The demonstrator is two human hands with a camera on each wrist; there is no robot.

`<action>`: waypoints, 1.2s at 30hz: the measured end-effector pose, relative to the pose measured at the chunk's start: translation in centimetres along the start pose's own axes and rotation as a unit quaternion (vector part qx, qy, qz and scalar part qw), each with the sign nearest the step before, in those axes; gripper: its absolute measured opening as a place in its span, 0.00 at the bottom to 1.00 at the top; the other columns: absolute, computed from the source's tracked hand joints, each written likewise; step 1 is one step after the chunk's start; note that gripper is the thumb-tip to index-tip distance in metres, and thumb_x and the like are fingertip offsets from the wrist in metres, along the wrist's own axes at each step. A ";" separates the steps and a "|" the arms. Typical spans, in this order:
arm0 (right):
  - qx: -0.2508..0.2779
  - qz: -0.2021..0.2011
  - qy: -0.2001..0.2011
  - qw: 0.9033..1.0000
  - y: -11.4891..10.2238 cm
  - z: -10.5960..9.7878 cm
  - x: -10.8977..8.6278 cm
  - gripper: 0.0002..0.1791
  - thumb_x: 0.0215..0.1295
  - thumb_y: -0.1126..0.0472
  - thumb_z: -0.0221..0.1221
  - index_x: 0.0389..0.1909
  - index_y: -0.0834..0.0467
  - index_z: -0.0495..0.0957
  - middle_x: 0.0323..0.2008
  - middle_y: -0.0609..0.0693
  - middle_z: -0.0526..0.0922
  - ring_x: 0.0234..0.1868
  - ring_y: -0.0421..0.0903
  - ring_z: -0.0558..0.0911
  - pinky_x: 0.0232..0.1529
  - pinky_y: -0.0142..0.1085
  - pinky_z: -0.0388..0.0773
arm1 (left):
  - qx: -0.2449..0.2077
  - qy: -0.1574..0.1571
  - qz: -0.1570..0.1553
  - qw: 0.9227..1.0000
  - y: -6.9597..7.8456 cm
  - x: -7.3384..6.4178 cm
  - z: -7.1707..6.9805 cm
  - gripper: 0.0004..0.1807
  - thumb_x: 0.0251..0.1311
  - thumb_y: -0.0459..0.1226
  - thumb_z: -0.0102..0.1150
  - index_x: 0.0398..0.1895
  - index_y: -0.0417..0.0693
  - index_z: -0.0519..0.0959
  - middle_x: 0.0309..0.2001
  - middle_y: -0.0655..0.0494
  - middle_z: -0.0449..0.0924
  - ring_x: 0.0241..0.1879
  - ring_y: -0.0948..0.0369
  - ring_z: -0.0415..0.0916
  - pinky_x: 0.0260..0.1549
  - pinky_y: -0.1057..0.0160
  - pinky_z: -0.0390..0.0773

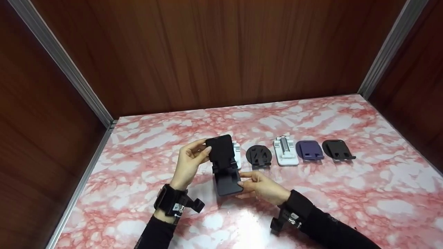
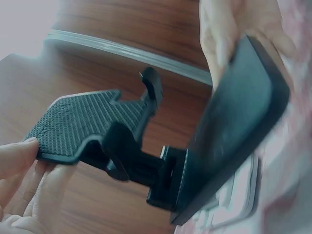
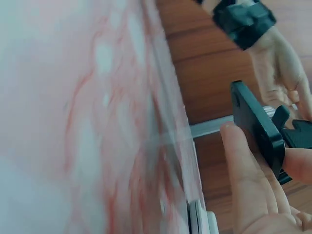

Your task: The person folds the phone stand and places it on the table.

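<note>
Both hands hold a black folding phone stand (image 1: 223, 152) up over the table, its upper plate unfolded from its base. My left hand (image 1: 192, 155) pinches the upper plate by its left edge, thumb in front. The base (image 1: 228, 185) is gripped at its right edge by my right hand (image 1: 264, 188). In the left wrist view, the plate's ribbed pad (image 2: 78, 124) and two curved hooks show, with a hinge joining plate and base. From the right wrist view, the right fingers (image 3: 243, 180) lie along the base's underside.
A white stand (image 1: 237, 155) lies partly hidden behind the held one. To its right, in a row, lie a round black stand (image 1: 259, 156), a white stand (image 1: 286, 152), a purple stand (image 1: 310, 150) and another black stand (image 1: 338, 149). Wood-grain panels (image 1: 221, 55) enclose the marbled table (image 1: 138, 214).
</note>
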State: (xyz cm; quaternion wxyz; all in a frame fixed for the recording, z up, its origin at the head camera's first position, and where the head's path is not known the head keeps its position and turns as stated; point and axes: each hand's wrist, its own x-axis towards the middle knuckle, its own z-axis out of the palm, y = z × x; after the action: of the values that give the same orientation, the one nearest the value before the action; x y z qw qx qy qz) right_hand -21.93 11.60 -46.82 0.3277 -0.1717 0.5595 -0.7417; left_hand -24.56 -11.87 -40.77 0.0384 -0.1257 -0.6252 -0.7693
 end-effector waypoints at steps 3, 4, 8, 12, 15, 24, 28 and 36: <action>0.026 0.008 -0.005 1.000 -0.2 0.1 -0.2 0.25 0.66 0.68 0.50 0.62 0.73 0.58 0.49 0.59 0.80 0.47 0.50 0.83 0.54 0.46 0.76 | 0.041 0.011 0.018 0.999 0.1 -0.1 -0.1 0.18 0.54 0.30 0.61 0.50 0.32 0.76 0.36 0.54 0.80 0.38 0.62 0.79 0.42 0.62 0.82; 0.031 0.008 -0.006 0.999 -0.2 0.1 -0.2 0.25 0.66 0.68 0.49 0.62 0.74 0.59 0.49 0.59 0.80 0.47 0.50 0.82 0.53 0.44 0.77 | 0.059 0.015 0.027 0.998 0.1 -0.1 -0.2 0.18 0.54 0.31 0.62 0.49 0.33 0.77 0.37 0.54 0.80 0.40 0.62 0.78 0.43 0.62 0.82; 0.043 0.006 -0.016 0.999 -0.4 0.0 -0.3 0.24 0.66 0.70 0.48 0.61 0.76 0.58 0.50 0.58 0.78 0.48 0.51 0.82 0.53 0.39 0.78 | 0.112 0.032 0.052 0.992 0.2 0.0 -0.3 0.16 0.52 0.33 0.64 0.45 0.37 0.80 0.38 0.53 0.80 0.42 0.61 0.78 0.42 0.66 0.81; 0.048 0.004 -0.025 0.999 -0.5 0.0 -0.4 0.23 0.66 0.71 0.48 0.59 0.77 0.58 0.49 0.58 0.78 0.47 0.51 0.82 0.52 0.39 0.78 | 0.141 0.040 0.061 0.987 0.3 0.0 -0.3 0.16 0.51 0.33 0.65 0.45 0.38 0.80 0.35 0.51 0.80 0.38 0.62 0.79 0.37 0.67 0.82; 0.054 0.009 -0.024 0.998 -0.6 0.1 -0.5 0.22 0.65 0.71 0.48 0.58 0.76 0.59 0.50 0.59 0.77 0.48 0.53 0.82 0.53 0.39 0.77 | 0.160 0.047 0.072 0.983 0.5 0.0 -0.3 0.16 0.50 0.32 0.66 0.44 0.37 0.81 0.33 0.49 0.80 0.36 0.64 0.79 0.34 0.69 0.81; 0.051 0.011 -0.016 0.998 -0.8 0.4 -0.6 0.23 0.65 0.71 0.49 0.59 0.76 0.59 0.53 0.62 0.76 0.49 0.54 0.81 0.54 0.40 0.76 | 0.195 0.056 0.116 0.972 2.9 -1.2 0.9 0.15 0.50 0.28 0.64 0.43 0.30 0.80 0.32 0.40 0.79 0.33 0.66 0.78 0.29 0.70 0.82; 0.047 0.006 -0.015 0.999 -0.8 0.4 -0.6 0.23 0.64 0.71 0.49 0.59 0.76 0.60 0.51 0.60 0.78 0.48 0.52 0.82 0.53 0.40 0.77 | 0.199 0.059 0.141 0.968 2.8 -1.3 1.1 0.16 0.50 0.29 0.64 0.44 0.30 0.80 0.32 0.42 0.78 0.34 0.62 0.78 0.29 0.68 0.83; 0.027 0.008 0.006 1.000 -1.2 0.7 -0.8 0.23 0.63 0.71 0.50 0.58 0.75 0.61 0.43 0.54 0.80 0.44 0.47 0.82 0.52 0.41 0.78 | 0.215 0.064 0.224 0.948 1.5 -1.2 1.4 0.15 0.50 0.29 0.64 0.42 0.30 0.80 0.31 0.46 0.77 0.35 0.58 0.78 0.33 0.65 0.84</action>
State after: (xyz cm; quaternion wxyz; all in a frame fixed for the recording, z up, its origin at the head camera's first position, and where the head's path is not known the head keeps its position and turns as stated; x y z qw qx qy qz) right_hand -21.26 11.84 -45.39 0.3343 -0.1537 0.5425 -0.7551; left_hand -22.86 -10.99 -39.35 0.2762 -0.2015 -0.7280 -0.5943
